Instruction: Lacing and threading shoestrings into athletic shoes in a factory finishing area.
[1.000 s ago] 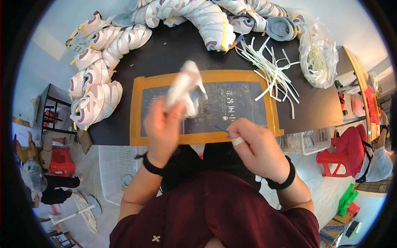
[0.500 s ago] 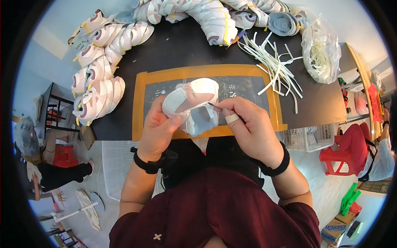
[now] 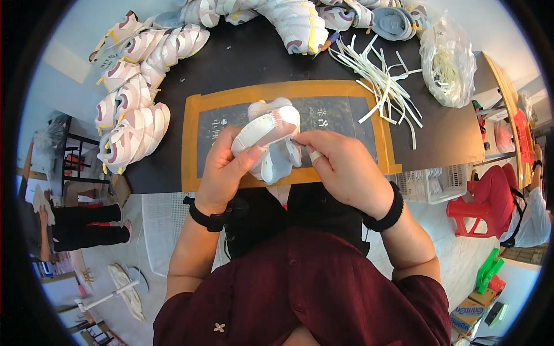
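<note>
Near the desk's (image 3: 231, 63) front edge, left hand (image 3: 222, 172) clasped a shoe (image 3: 266, 130) and right hand (image 3: 351, 168) pinched a tool (image 3: 299, 142), apparently probing, needing steadiness.

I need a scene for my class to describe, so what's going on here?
The person's left hand grips a white-and-pink shoe upper above a tape-bordered mat on the dark table. The right hand pinches a slim dark tool at the upper's edge. Nested shoe uppers line the table's left and far sides. Loose white strips lie at the right, beside a clear plastic bag holding more.
</note>
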A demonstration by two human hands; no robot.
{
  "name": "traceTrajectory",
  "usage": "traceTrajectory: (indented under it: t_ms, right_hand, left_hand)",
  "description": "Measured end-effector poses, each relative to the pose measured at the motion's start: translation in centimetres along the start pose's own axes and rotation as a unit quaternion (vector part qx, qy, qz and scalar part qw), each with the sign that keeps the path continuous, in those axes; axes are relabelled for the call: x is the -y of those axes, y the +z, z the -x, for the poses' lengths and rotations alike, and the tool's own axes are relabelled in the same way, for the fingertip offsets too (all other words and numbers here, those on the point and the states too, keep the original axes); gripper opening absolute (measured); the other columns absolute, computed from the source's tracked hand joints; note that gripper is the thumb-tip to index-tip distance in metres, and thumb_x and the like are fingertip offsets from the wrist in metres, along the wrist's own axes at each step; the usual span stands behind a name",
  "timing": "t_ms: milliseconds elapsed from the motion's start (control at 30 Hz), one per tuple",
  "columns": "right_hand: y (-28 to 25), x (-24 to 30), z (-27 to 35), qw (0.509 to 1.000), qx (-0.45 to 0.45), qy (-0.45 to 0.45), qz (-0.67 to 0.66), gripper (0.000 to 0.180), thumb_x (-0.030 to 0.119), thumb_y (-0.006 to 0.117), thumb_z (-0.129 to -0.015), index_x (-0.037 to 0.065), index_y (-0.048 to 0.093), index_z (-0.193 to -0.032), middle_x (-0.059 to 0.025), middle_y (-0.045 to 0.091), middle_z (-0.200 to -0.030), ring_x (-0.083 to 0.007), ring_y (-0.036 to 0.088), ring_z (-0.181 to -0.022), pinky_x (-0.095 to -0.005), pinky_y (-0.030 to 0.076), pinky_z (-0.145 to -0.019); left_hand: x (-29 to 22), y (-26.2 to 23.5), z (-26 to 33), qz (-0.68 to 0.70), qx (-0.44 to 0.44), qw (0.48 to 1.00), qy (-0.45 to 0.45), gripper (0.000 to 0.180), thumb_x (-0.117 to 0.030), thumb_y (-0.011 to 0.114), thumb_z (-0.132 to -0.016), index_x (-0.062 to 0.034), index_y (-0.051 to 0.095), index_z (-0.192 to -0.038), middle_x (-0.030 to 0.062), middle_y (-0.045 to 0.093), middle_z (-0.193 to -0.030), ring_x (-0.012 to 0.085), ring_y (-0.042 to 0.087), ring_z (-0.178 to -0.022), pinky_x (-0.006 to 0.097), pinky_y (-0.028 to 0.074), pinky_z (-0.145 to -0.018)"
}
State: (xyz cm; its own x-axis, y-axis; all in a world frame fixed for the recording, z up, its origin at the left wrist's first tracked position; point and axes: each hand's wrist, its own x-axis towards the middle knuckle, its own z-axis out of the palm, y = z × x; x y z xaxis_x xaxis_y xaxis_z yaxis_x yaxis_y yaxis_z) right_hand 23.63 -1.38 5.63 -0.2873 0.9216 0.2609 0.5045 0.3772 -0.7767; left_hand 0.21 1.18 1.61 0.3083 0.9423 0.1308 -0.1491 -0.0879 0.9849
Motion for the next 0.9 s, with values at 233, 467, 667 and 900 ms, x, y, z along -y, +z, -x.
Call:
traceTrajectory:
  t_ms: [233,467,667,900]
  right_hand:
    - [0.3,-1.0,-2.6,0.993,0.086,0.055,0.063,0.022,0.004,0.051,-0.087,0.0,0.061,-0.105,-0.0232,0.066,-0.09,-0.0423,0.064,-0.086,-0.0453,0.051,-0.077]
    - [4.3,-1.6,-0.9,0.992,-0.065,0.065,-0.089,0.016,0.004,0.052,-0.09,0.002,0.057,-0.105,-0.0192,0.065,-0.084,-0.0368,0.066,-0.079,-0.0427,0.052,-0.069]
    - [5.4,-3.1,4.7,0.961,-0.138,0.031,-0.238,0.045,0.0,0.071,-0.079,0.006,0.051,-0.118,-0.0033,0.055,-0.112,-0.0134,0.057,-0.1,-0.0304,0.048,-0.087]
    - [5.6,-1.6,5.2,0.939,-0.182,0.092,-0.276,0.041,0.002,0.073,-0.08,0.006,0.052,-0.115,-0.0028,0.059,-0.106,-0.0122,0.059,-0.096,-0.0305,0.051,-0.084]
  left_hand:
    - [0.7,-0.1,-0.7,-0.048,0.029,0.998,0.005,0.024,-0.022,0.064,-0.096,-0.0036,0.057,-0.11,-0.0015,0.057,-0.098,0.0044,0.051,-0.089,0.023,0.044,-0.078]
    - [0.0,2.1,0.4,-0.333,0.029,0.908,0.253,0.025,-0.011,0.069,-0.085,-0.0045,0.063,-0.108,0.0137,0.069,-0.098,0.029,0.067,-0.074,0.037,0.053,-0.066]
    - [-1.0,5.7,2.2,-0.358,0.089,0.865,0.34,0.013,-0.009,0.069,-0.074,-0.0042,0.06,-0.083,0.0201,0.066,-0.121,0.0242,0.064,-0.061,0.032,0.051,-0.05]
    - [-0.9,5.9,2.4,-0.32,0.073,0.868,0.372,0.008,-0.007,0.066,-0.075,-0.0029,0.061,-0.079,0.0214,0.064,-0.125,0.0186,0.06,-0.054,0.029,0.047,-0.045]
